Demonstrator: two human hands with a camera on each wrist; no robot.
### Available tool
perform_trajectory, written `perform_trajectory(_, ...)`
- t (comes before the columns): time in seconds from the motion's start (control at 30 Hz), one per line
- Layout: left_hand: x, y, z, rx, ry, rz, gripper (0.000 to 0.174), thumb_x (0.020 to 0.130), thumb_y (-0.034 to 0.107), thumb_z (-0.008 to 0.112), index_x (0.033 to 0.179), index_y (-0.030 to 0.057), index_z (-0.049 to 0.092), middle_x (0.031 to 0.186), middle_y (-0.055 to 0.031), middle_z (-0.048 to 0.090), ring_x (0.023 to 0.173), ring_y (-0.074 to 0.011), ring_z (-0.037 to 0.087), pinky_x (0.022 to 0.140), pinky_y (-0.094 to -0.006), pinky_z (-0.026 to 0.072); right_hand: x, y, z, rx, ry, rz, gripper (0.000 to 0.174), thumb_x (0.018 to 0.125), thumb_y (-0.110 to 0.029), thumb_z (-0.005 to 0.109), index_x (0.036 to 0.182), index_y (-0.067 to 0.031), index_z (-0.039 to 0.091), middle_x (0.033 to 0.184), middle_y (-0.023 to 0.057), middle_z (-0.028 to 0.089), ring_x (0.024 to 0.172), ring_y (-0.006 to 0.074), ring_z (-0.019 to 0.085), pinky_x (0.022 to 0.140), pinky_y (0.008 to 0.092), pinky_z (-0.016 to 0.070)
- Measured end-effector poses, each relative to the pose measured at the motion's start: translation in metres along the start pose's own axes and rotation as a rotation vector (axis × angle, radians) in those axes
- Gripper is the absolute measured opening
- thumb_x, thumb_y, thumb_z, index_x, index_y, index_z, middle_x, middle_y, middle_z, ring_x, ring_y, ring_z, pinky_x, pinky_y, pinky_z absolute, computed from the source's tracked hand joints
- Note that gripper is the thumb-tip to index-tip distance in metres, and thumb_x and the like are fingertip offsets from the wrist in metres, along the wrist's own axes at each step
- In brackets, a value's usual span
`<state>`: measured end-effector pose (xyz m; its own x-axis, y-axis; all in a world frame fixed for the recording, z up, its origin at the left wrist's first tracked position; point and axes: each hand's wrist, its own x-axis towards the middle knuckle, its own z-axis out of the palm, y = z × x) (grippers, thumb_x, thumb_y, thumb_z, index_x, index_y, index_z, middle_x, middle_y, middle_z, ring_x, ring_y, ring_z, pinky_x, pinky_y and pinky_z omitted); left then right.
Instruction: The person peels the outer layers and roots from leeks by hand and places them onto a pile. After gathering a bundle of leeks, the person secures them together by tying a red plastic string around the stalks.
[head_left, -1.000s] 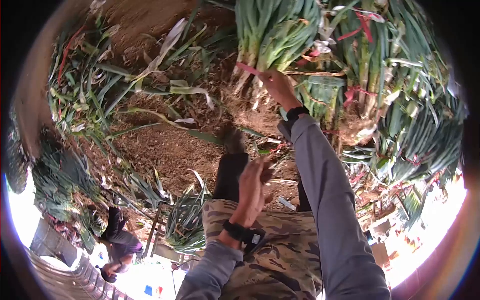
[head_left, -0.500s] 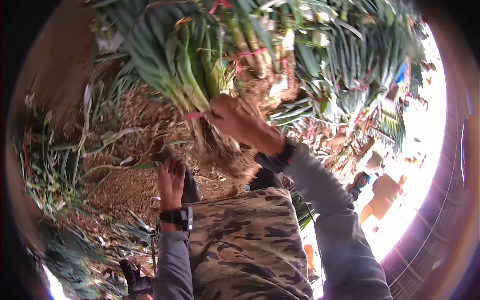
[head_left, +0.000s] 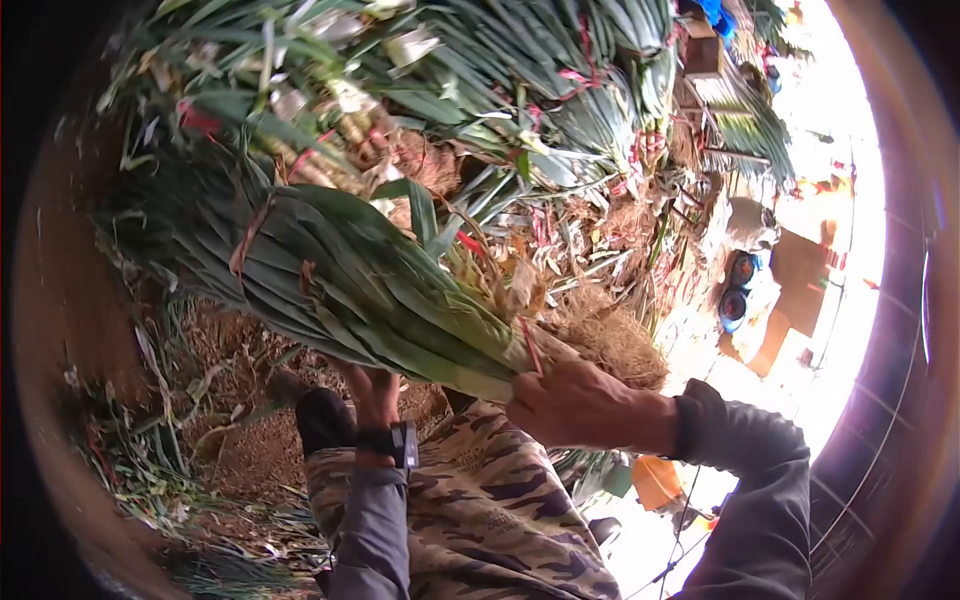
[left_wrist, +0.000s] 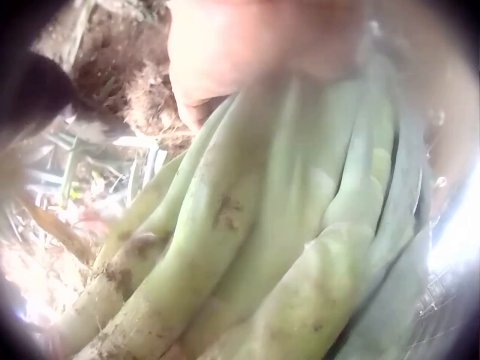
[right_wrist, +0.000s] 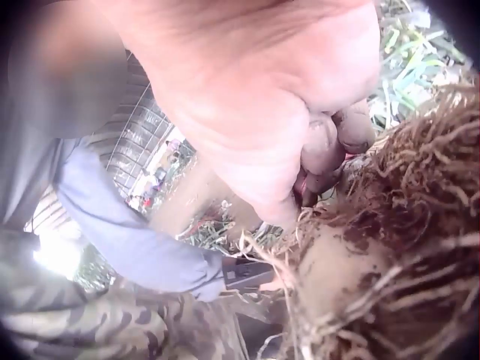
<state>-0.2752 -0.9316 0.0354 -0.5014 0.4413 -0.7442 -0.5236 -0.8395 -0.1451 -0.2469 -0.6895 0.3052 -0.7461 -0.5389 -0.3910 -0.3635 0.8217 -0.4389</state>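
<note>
A large bundle of long green leafy stalks (head_left: 350, 270) lies slanted across the front of the body in the head view, its brown roots (head_left: 610, 335) to the right. My right hand (head_left: 580, 405) grips the red tie (head_left: 530, 345) at the root end; in the right wrist view the hand (right_wrist: 255, 97) has curled fingers beside the muddy roots (right_wrist: 405, 217). Below the leaves, my left hand (head_left: 375, 392) has its fingers hidden by the bundle. Seen from the left wrist, that hand (left_wrist: 255, 49) touches the pale stalks (left_wrist: 225, 217).
Several more tied bundles (head_left: 560, 75) lie beyond the held one. Loose leaves (head_left: 160, 400) litter the brown ground at left. Cardboard (head_left: 800, 280) and an orange object (head_left: 655, 482) are at right. Camouflage-patterned cloth (head_left: 480, 500) covers the lap.
The bundle has swung from standing away from the body to lying across it, roots to the right. My right hand has moved right with it; my left hand has come under the leaves.
</note>
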Motion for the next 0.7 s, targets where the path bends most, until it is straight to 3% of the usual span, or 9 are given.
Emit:
perform_trajectory(0.1, -0.020, -0.068, 0.025, -0.035, -0.009, -0.041, 0.081, 0.088, 0.060, 0.068, 0.149, 0.0122, 0.047, 0.151, -0.0091, 0.050, 0.137, -0.0324, 0.047, 0.117, -0.0554, 0.0368, -0.074, 0.027, -0.027, 0.006, -0.062, 0.007, 0.010, 0.086, -0.013, 0.067, 0.090, -0.0050, 0.063, 0.076, 0.0043, 0.054, 0.048, 0.0105, 0.055, 0.041, 0.0300, 0.0474)
perform_trajectory(0.17, -0.031, -0.113, 0.049, -0.012, -0.017, -0.084, 0.081, 0.084, 0.058, 0.073, 0.147, 0.0119, 0.050, 0.146, -0.0075, 0.055, 0.132, -0.0304, 0.053, 0.113, -0.0533, 0.0420, -0.124, 0.060, -0.044, 0.373, -0.236, 0.318, 0.012, 0.093, -0.016, 0.064, 0.100, -0.0064, 0.066, 0.085, 0.0070, 0.061, 0.053, 0.0127, 0.061, 0.043, 0.0303, 0.0512)
perform_trajectory(0.27, -0.035, -0.166, 0.068, 0.128, -0.110, -0.104, 0.090, 0.075, 0.043, 0.087, 0.148, 0.0104, 0.046, 0.148, -0.0050, 0.052, 0.132, -0.0277, 0.053, 0.115, -0.0511, 0.0411, -0.169, 0.127, -0.084, 0.352, -0.565, 0.604, 0.023, 0.102, -0.024, 0.058, 0.119, -0.0122, 0.066, 0.103, 0.0114, 0.069, 0.074, 0.0176, 0.070, 0.057, 0.0289, 0.0596)
perform_trajectory(0.33, -0.034, -0.215, 0.113, 0.341, 0.029, -0.055, 0.080, 0.085, 0.039, 0.081, 0.150, 0.0103, 0.043, 0.150, -0.0086, 0.050, 0.135, -0.0266, 0.050, 0.116, -0.0477, 0.0389, -0.255, 0.173, -0.031, 0.157, -0.162, 0.778, 0.029, 0.101, -0.023, 0.061, 0.126, -0.0098, 0.062, 0.111, 0.0127, 0.067, 0.083, 0.0226, 0.069, 0.069, 0.0326, 0.0583)
perform_trajectory(0.4, -0.018, -0.257, 0.165, 0.712, -0.106, -0.182, 0.061, 0.096, 0.038, 0.069, 0.146, 0.0100, 0.048, 0.148, -0.0132, 0.051, 0.134, -0.0299, 0.050, 0.117, -0.0452, 0.0396, -0.324, 0.210, 0.015, 0.025, 0.271, 0.930, 0.038, 0.099, -0.023, 0.064, 0.133, -0.0073, 0.058, 0.119, 0.0140, 0.065, 0.092, 0.0277, 0.068, 0.081, 0.0363, 0.0570)
perform_trajectory(0.47, 0.015, -0.297, 0.190, 1.074, -0.085, -0.227, 0.054, 0.099, 0.031, 0.068, 0.144, 0.0083, 0.049, 0.141, -0.0141, 0.054, 0.131, -0.0295, 0.053, 0.115, -0.0431, 0.0427, -0.360, 0.216, 0.033, 0.310, 0.572, 1.110, 0.043, 0.097, -0.021, 0.067, 0.136, -0.0042, 0.056, 0.127, 0.0153, 0.062, 0.097, 0.0321, 0.067, 0.087, 0.0402, 0.0551)
perform_trajectory(0.53, 0.039, -0.310, 0.205, 1.102, -0.069, -0.191, 0.055, 0.100, 0.033, 0.065, 0.144, 0.0047, 0.047, 0.133, -0.0123, 0.058, 0.127, -0.0273, 0.057, 0.111, -0.0404, 0.0457, -0.358, 0.184, 0.038, 0.818, 0.614, 1.350, 0.030, 0.098, -0.020, 0.067, 0.124, -0.0048, 0.062, 0.128, 0.0092, 0.059, 0.102, 0.0231, 0.064, 0.089, 0.0412, 0.0518)
perform_trajectory(0.63, 0.036, -0.301, 0.209, 1.067, -0.095, -0.070, 0.060, 0.100, 0.035, 0.064, 0.145, 0.0009, 0.045, 0.128, -0.0127, 0.062, 0.118, -0.0234, 0.062, 0.104, -0.0369, 0.0491, -0.375, 0.134, 0.161, 1.939, 1.235, 0.772, 0.017, 0.100, -0.019, 0.063, 0.114, -0.0099, 0.064, 0.112, 0.0019, 0.059, 0.101, 0.0193, 0.060, 0.095, 0.0413, 0.0498)
perform_trajectory(0.7, 0.020, -0.283, 0.202, 1.252, -0.044, -0.066, 0.065, 0.101, 0.040, 0.063, 0.149, 0.0016, 0.042, 0.131, -0.0126, 0.062, 0.118, -0.0234, 0.063, 0.102, -0.0352, 0.0502, -0.357, 0.080, 0.189, 2.104, 1.172, 0.694, 0.015, 0.100, -0.019, 0.063, 0.112, -0.0106, 0.065, 0.109, 0.0013, 0.060, 0.100, 0.0203, 0.060, 0.094, 0.0417, 0.0507)
